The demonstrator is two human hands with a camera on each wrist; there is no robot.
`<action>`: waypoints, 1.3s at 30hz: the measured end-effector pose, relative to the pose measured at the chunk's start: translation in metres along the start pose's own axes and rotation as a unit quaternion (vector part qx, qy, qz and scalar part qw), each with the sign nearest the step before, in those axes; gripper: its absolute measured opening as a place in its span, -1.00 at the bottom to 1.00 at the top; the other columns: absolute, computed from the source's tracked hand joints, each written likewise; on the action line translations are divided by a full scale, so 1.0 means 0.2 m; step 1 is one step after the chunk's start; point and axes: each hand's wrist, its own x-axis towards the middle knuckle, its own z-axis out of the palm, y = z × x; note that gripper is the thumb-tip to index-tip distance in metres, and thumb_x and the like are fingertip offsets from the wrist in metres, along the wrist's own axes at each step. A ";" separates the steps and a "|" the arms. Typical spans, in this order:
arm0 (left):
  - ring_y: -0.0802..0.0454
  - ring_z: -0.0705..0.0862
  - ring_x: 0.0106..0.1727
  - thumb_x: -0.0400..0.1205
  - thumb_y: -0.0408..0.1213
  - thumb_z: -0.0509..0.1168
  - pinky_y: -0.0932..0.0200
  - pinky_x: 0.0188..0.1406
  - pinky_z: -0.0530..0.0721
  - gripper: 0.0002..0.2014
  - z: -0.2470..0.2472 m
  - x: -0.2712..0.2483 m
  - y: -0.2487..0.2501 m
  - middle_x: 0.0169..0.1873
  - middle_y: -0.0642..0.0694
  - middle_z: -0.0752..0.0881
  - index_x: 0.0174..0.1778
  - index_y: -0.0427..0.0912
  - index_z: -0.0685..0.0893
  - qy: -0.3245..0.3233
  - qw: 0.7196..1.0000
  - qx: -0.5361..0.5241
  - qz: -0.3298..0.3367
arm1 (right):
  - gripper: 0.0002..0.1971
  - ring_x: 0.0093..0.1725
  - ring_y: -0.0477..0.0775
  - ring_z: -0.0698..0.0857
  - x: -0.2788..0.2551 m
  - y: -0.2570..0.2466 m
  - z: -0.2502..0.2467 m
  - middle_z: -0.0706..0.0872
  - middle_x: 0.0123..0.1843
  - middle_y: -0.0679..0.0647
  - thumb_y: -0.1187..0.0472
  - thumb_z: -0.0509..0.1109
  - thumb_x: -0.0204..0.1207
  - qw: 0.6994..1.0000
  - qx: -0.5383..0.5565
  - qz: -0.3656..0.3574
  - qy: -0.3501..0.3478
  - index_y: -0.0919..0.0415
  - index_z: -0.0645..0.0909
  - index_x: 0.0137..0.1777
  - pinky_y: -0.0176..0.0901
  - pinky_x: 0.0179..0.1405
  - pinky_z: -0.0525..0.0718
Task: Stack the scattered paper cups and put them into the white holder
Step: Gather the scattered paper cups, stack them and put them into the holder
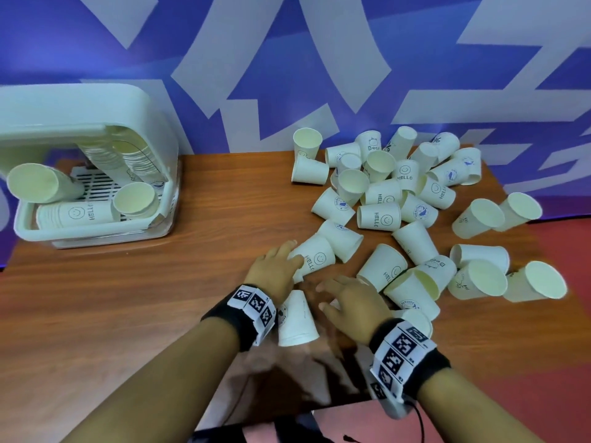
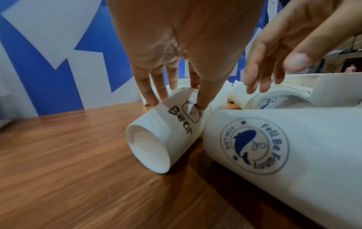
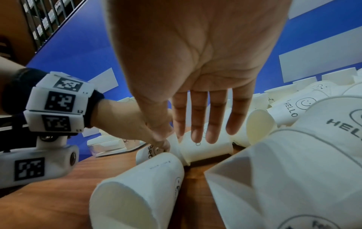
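Several white paper cups [image 1: 399, 193] lie scattered on the right half of the wooden table [image 1: 128, 298]. My left hand [image 1: 289, 255] [image 2: 176, 93] pinches a "Bear" cup [image 2: 166, 136] [image 3: 147, 153] lying on its side, thumb on top and fingers on the far side. A "HELLO" cup [image 1: 316, 260] [image 3: 205, 148] lies just beyond it. A dolphin-print cup [image 2: 274, 147] [image 1: 297, 321] lies by my left wrist. My right hand [image 1: 335, 292] [image 3: 203, 134] hovers flat above the cups and holds nothing. The white holder [image 1: 64, 107] stands at the far left with cup stacks inside.
A blue and white patterned wall [image 1: 287, 59] runs along the table's back edge. The table's front edge [image 1: 287, 407] is close to my forearms, with red floor [image 1: 559, 330] off its right side. Bare wood lies between the holder and the cups.
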 end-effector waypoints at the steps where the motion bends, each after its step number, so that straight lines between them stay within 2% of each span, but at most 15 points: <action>1: -0.11 0.21 0.56 0.63 -0.31 0.21 -0.07 0.43 0.33 -0.62 0.00 -0.01 -0.02 0.63 -0.04 0.04 0.37 -0.03 0.40 -0.002 1.000 -0.003 -0.005 | -0.58 0.24 0.07 0.55 0.00 -0.01 0.01 0.58 0.26 -0.03 -0.03 0.33 0.52 1.000 0.003 -0.010 -0.018 -0.03 0.49 0.37 -0.08 0.18 0.52; 3: -0.10 0.24 0.53 0.62 -0.31 0.20 -0.05 0.41 0.35 -0.64 -0.01 -0.04 -0.06 0.59 -0.02 0.13 0.35 -0.04 0.43 0.000 1.000 -0.005 -0.014 | -0.40 0.30 0.08 0.49 0.01 -0.01 0.04 0.50 0.36 -0.03 -0.08 0.43 0.39 0.998 -0.001 -0.038 -0.056 -0.05 0.41 0.44 -0.04 0.23 0.52; 6: -0.08 0.30 0.47 0.62 -0.25 0.20 0.02 0.31 0.39 -0.71 -0.01 -0.10 -0.14 0.47 0.02 0.32 0.28 -0.04 0.48 0.037 0.999 -0.025 -0.027 | -0.17 0.43 0.14 0.35 0.02 -0.03 0.11 0.26 0.54 0.01 -0.12 0.50 0.26 0.992 -0.060 -0.067 -0.094 -0.09 0.25 0.54 0.06 0.34 0.44; 9: -0.09 0.37 0.39 0.62 -0.17 0.23 0.04 0.21 0.45 -0.78 -0.01 -0.17 -0.22 0.33 -0.01 0.48 0.17 -0.09 0.54 0.088 0.994 -0.041 -0.044 | -0.11 0.53 0.19 0.22 0.04 -0.05 0.16 0.01 0.65 0.03 -0.09 0.51 0.30 0.984 -0.105 -0.084 -0.113 -0.15 0.10 0.58 0.08 0.42 0.34; 12: -0.14 0.38 0.39 0.60 -0.14 0.28 0.02 0.21 0.47 -0.76 -0.02 -0.23 -0.30 0.28 -0.09 0.55 0.11 -0.17 0.59 0.123 0.989 -0.063 -0.061 | -0.14 0.56 0.17 0.21 0.08 -0.10 0.17 -0.06 0.66 -0.02 0.04 0.44 0.40 0.983 -0.111 -0.079 -0.121 -0.19 0.01 0.60 0.05 0.44 0.33; 15: -0.20 0.41 0.36 0.56 -0.18 0.33 -0.05 0.21 0.52 -0.78 -0.05 -0.30 -0.39 0.23 -0.14 0.59 0.04 -0.21 0.63 0.154 0.982 -0.083 -0.070 | -0.27 0.53 0.13 0.28 0.13 -0.16 0.15 0.07 0.64 -0.04 0.07 0.32 0.51 0.987 -0.095 -0.058 -0.119 -0.15 0.03 0.61 -0.01 0.43 0.35; 18: -0.23 0.44 0.34 0.53 -0.21 0.36 -0.10 0.20 0.54 -0.81 -0.09 -0.37 -0.46 0.19 -0.15 0.62 -0.03 -0.22 0.63 0.187 0.975 -0.091 -0.077 | -0.41 0.45 0.08 0.41 0.20 -0.22 0.12 0.28 0.56 -0.04 0.16 0.24 0.56 0.993 -0.066 -0.040 -0.094 -0.01 0.19 0.59 -0.08 0.33 0.47; 22: -0.31 0.51 0.34 0.46 -0.23 0.44 -0.19 0.12 0.61 -0.83 -0.13 -0.45 -0.54 0.08 -0.16 0.68 -0.16 -0.20 0.61 0.233 0.965 -0.094 -0.076 | -0.59 0.22 0.13 0.60 0.31 -0.32 0.08 0.56 0.32 0.10 0.34 0.13 0.58 0.997 -0.047 0.003 -0.061 0.11 0.42 0.42 -0.06 0.12 0.59; 25: -0.31 0.57 0.27 0.40 -0.26 0.49 -0.20 0.03 0.65 -0.80 -0.17 -0.52 -0.61 0.01 -0.15 0.70 -0.21 -0.17 0.59 0.255 0.960 -0.088 -0.071 | -0.65 0.08 0.14 0.63 0.36 -0.41 0.04 0.61 0.15 0.15 0.41 0.12 0.56 0.999 0.015 0.021 -0.040 0.18 0.35 0.33 -0.14 -0.09 0.56; 27: -0.27 0.64 0.09 0.36 -0.28 0.52 -0.12 -0.10 0.67 -0.78 -0.20 -0.56 -0.66 -0.06 -0.14 0.71 -0.22 -0.17 0.60 0.264 0.959 -0.076 -0.068 | -0.70 -0.07 0.12 0.60 0.38 -0.48 0.01 0.52 0.05 0.08 0.47 0.15 0.52 0.999 0.047 0.005 -0.012 0.13 0.31 0.15 -0.22 -0.26 0.49; 30: -0.24 0.64 -0.11 0.41 -0.26 0.48 -0.02 -0.21 0.54 -0.81 -0.27 -0.63 -0.71 -0.17 -0.14 0.72 -0.16 -0.17 0.61 0.267 0.958 -0.069 -0.081 | -0.68 -0.15 0.18 0.56 0.44 -0.57 0.00 0.39 0.03 0.05 0.54 0.15 0.42 0.998 0.069 -0.008 0.000 0.07 0.28 -0.08 -0.03 -0.14 0.54; 32: -0.24 0.63 -0.12 0.52 -0.21 0.37 0.04 -0.21 0.44 -0.84 -0.31 -0.67 -0.76 -0.16 -0.15 0.72 -0.08 -0.16 0.57 0.256 0.960 -0.067 -0.094 | -0.72 -0.10 0.18 0.58 0.49 -0.63 -0.01 0.47 0.02 0.11 0.53 0.15 0.42 0.999 0.051 -0.003 -0.008 0.09 0.32 -0.20 0.00 -0.05 0.58; 34: -0.24 0.62 -0.13 0.56 -0.18 0.31 0.09 -0.25 0.35 -0.85 -0.34 -0.70 -0.83 -0.18 -0.16 0.71 -0.05 -0.16 0.53 0.261 0.958 -0.070 -0.098 | -0.70 -0.04 0.16 0.62 0.55 -0.69 -0.01 0.60 -0.02 0.13 0.48 0.17 0.43 0.999 0.044 0.014 -0.023 0.00 0.40 -0.28 -0.07 -0.04 0.57; 36: -0.24 0.60 -0.17 0.58 -0.18 0.29 0.10 -0.27 0.32 -0.85 -0.38 -0.73 -0.90 -0.22 -0.16 0.70 -0.07 -0.16 0.50 0.269 0.954 -0.084 -0.101 | -0.76 0.04 0.12 0.63 0.59 -0.75 -0.02 0.65 0.03 0.10 0.39 0.22 0.46 0.998 0.049 0.026 -0.023 0.02 0.60 -0.10 -0.14 -0.01 0.54; 39: -0.26 0.61 -0.25 0.58 -0.21 0.30 0.04 -0.32 0.44 -0.85 -0.43 -0.76 -1.01 -0.30 -0.19 0.69 -0.08 -0.18 0.49 0.281 0.949 -0.100 -0.100 | -0.76 0.15 0.19 0.63 0.64 -0.83 -0.03 0.69 0.13 0.17 0.25 0.22 0.53 0.999 0.035 0.027 -0.003 0.20 0.65 0.11 -0.08 0.13 0.56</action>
